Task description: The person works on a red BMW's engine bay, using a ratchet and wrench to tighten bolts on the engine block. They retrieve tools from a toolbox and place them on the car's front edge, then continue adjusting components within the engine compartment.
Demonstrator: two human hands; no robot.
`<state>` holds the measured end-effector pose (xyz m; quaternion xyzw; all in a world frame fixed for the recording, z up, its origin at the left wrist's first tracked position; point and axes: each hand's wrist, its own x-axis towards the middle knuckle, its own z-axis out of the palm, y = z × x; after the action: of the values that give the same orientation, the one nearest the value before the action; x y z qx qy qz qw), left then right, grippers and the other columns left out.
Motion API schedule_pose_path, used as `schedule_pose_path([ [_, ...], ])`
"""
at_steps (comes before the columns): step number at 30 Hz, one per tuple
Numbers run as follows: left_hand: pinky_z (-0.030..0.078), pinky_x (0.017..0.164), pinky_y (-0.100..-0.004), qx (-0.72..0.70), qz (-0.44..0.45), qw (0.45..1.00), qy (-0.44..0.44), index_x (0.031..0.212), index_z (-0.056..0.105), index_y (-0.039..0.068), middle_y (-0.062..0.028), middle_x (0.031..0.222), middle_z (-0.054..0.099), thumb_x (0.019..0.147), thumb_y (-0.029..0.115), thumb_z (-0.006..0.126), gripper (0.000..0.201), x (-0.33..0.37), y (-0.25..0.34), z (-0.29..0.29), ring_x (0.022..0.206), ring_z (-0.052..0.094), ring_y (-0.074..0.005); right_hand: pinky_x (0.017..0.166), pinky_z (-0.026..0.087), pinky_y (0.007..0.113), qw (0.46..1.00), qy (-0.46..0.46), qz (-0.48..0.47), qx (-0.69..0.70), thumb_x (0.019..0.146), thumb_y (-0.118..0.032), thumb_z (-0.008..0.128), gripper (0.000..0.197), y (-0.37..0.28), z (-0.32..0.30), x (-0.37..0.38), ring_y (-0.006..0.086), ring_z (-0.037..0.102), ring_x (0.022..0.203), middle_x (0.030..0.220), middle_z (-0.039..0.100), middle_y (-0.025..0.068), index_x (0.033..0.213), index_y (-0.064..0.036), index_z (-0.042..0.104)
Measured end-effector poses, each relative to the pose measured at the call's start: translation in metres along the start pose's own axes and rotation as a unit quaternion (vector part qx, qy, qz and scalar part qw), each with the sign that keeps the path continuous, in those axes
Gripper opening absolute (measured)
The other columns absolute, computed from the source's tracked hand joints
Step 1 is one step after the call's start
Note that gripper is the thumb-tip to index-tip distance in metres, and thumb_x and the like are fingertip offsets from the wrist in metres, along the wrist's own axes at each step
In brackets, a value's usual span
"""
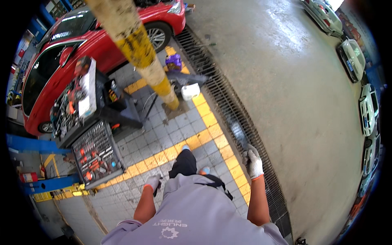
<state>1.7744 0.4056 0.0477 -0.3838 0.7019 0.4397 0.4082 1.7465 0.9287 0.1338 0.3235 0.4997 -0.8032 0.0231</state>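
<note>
Both hands wear pale knit work gloves. My left hand hangs low beside my body, its fingers curled. Something dark shows along its inner side, too small to name. My right hand is held out over the floor drain grate, fingers bent inward. A dark grey patch shows at its fingers; whether it is a held thing or the glove's palm is unclear. To the left of my hands, an open drawer of sockets and hand tools sticks out from a black tool cart.
A yellow-and-white pillar stands ahead, with a white jug and a purple container near its base. Behind the cart is a red car. Several parked cars line the far right. Yellow tiles border the grey tiled floor.
</note>
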Motion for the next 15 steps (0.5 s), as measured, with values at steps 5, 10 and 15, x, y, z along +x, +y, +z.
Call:
schedule_pose_path([
  [5,0.05,0.057,-0.0414,0.101,-0.028,0.994,-0.029,0.101,0.074,-0.002,-0.0141,0.072,0.067,0.098,0.032,0.053,0.04,0.086,0.036,0.023,0.058,0.064,-0.0239,0.059,0.043,0.025,0.999,0.031,-0.018,-0.04,0.107,-0.025,0.055,0.028,-0.026,-0.014,0.131,0.0099,0.053,0.07,0.087,0.06,-0.0002,0.125,-0.0039,0.063],
  [10,0.052,0.067,-0.0425,0.326,-0.057,0.94,-0.084,0.097,0.076,0.005,-0.0109,0.082,0.072,0.102,0.038,0.053,0.04,0.2,0.19,0.034,0.071,0.068,-0.0231,0.075,0.051,0.028,0.966,0.091,0.116,0.211,0.109,-0.02,0.047,0.022,0.036,-0.122,0.215,0.0135,0.057,0.078,0.086,0.059,0.0006,0.099,-0.0091,0.063],
  [15,0.05,0.103,-0.0458,0.443,0.121,0.888,-0.035,0.124,0.072,0.003,-0.0236,0.134,0.067,0.101,0.048,0.044,0.058,0.213,0.534,0.117,0.124,0.065,-0.0365,0.096,0.05,0.039,0.918,0.304,0.204,0.155,0.104,-0.016,0.049,0.029,0.03,-0.153,0.278,0.0295,0.064,0.109,0.12,0.073,0.0098,0.124,-0.0042,0.066],
])
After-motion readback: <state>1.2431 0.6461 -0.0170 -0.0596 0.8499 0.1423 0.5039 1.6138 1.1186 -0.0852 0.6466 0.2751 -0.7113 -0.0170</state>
